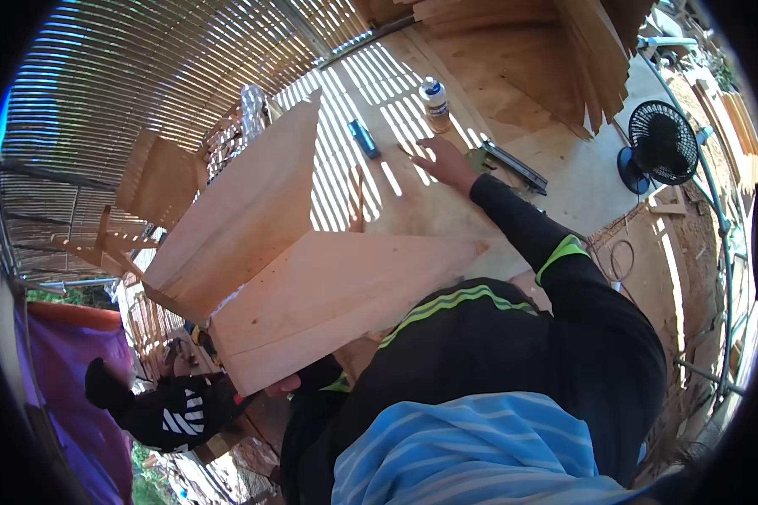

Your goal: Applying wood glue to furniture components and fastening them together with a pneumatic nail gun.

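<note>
A V-shaped plywood piece made of two joined panels (337, 269) spans the near left of the worktable. My left hand (283, 386) grips the lower edge of its near panel, and most of its fingers are hidden. Over the table, my right hand (448, 164) reaches forward with fingers apart, holding nothing I can see. Just beyond it stands a bottle (436, 108) with a white and blue label and amber contents. A blue cylinder (363, 139) lies left of that hand. By my right wrist lies a long, dark metal tool (515, 167), possibly a stapler.
A black desk fan (661, 145) stands at the right edge. Stacked plywood sheets (556, 67) rise at the far right. A thin wooden strip (358, 198) lies beside the plywood piece. At lower left is another person in black (181, 412), near a purple cloth (80, 387).
</note>
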